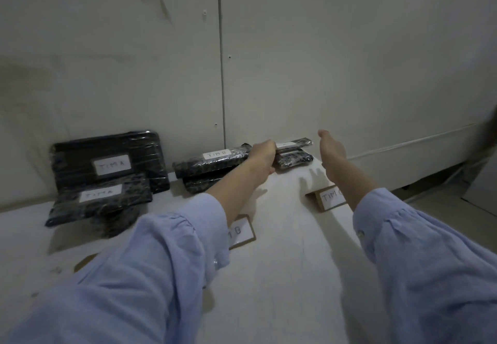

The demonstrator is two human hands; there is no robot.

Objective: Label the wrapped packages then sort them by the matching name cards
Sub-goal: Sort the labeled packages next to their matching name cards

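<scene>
- While both arms stretch toward the wall, my left hand [263,155] curls its fingers over the end of the top package [295,143] on the right-hand pile; I cannot read its label.
- Right hand [332,147]: flat, fingers straight, holding nothing, above the table [282,276].
- That pile lies behind the TIM C card [332,199].
- TIM B package [212,161] lies just left of it, with the B card [242,232] nearer me.
- TIM A packages [107,163]: far left, against the wall.
</scene>
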